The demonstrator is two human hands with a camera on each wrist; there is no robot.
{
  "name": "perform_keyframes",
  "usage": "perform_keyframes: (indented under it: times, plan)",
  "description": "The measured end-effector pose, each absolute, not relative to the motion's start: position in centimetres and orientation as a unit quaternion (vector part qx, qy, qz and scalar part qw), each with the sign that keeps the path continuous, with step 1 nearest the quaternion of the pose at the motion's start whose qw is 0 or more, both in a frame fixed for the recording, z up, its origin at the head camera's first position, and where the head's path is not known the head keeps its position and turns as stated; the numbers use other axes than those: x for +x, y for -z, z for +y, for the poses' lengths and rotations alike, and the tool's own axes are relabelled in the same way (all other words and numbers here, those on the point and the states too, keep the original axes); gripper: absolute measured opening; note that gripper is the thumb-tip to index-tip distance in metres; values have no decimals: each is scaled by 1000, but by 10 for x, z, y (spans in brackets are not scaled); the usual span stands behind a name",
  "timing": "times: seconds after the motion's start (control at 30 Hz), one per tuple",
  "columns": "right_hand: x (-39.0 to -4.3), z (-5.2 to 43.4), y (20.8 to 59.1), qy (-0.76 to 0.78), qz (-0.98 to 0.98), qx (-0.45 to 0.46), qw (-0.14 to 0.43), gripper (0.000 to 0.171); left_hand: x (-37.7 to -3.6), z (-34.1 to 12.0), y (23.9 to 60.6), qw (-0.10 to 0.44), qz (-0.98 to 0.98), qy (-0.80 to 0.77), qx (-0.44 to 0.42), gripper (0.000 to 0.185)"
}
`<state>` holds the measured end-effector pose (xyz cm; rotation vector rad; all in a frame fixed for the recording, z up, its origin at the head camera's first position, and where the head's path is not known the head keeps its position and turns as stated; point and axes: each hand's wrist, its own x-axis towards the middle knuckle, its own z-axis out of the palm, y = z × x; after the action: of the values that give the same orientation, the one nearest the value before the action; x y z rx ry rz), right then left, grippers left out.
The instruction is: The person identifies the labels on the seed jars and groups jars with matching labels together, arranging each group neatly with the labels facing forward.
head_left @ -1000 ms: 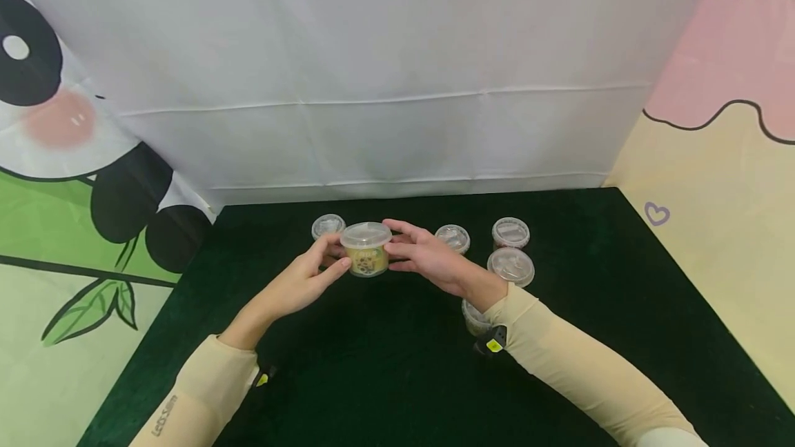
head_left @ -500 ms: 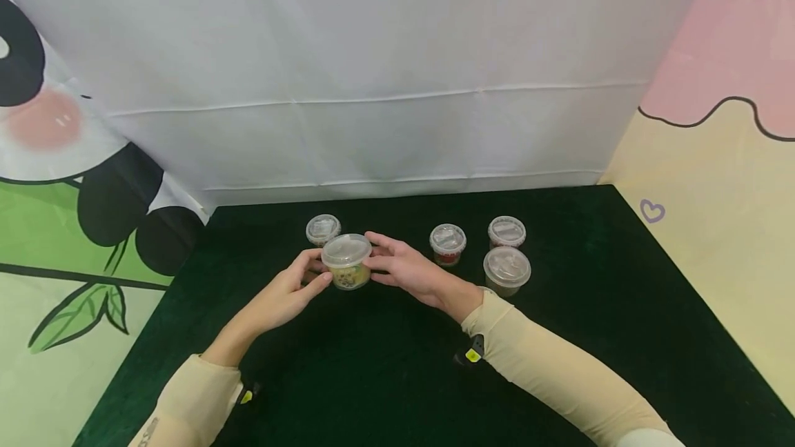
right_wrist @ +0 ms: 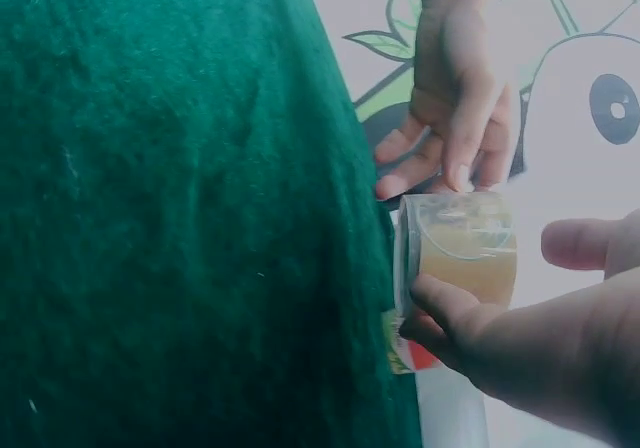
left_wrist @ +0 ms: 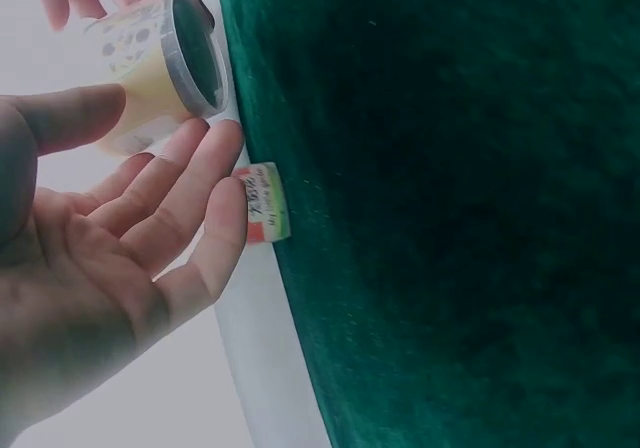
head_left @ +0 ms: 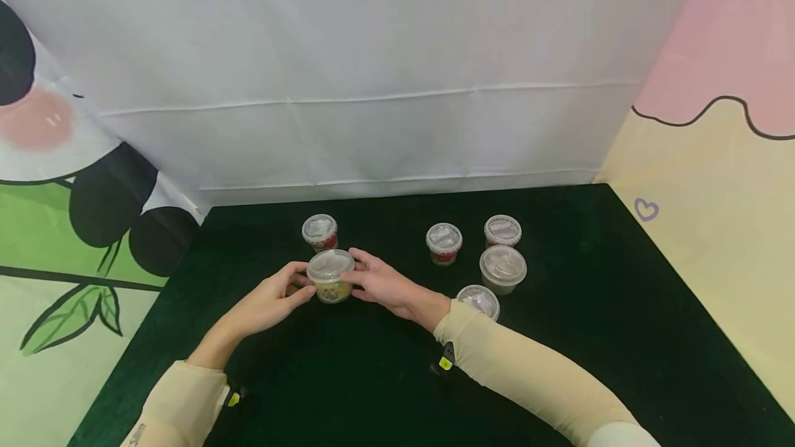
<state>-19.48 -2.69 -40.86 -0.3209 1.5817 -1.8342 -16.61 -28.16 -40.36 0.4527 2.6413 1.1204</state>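
We saw the right hand (head_left: 380, 286) grasping a small clear plastic cup (head_left: 330, 277) with yellowish contents, thumb and curled fingers pinching its sides, the cup standing on the dark green velvety cloth (head_left: 559, 336). The left hand (head_left: 270, 302) lay against the cup's other side with its fingers loosely extended and only lightly bent; in the left wrist view they looked relaxed beside the cup (left_wrist: 160, 58) rather than clamped. The cup was round, translucent, capped by a flat clear lid. Just behind it stood a red-labelled cup (head_left: 319, 232). Four more lidded cups sat apart to the right; the nearest (head_left: 478, 301) was just beside the right sleeve.
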Motion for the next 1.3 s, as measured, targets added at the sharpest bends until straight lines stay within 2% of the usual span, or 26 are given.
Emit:
perform_keyframes:
  times: [0.4,0.63,0.97,1.17,1.3]
  plan:
    - [-191,-55,425,724,609,-94,310,63,-167,-294,408,109,903,-388,149,44]
    - [-186,-62,433,689,658,-110,285,62,-163,-300,410,140,904,-381,138,50]
    - [-189,-70,440,623,720,-179,247,62,-156,-309,405,149,908,-369,127,61]
    - [-192,-70,445,535,774,-276,196,64,-154,-310,405,174,910,-357,120,78]
    - [-192,-70,447,447,823,-310,162,67,-154,-311,404,187,907,-358,118,86]
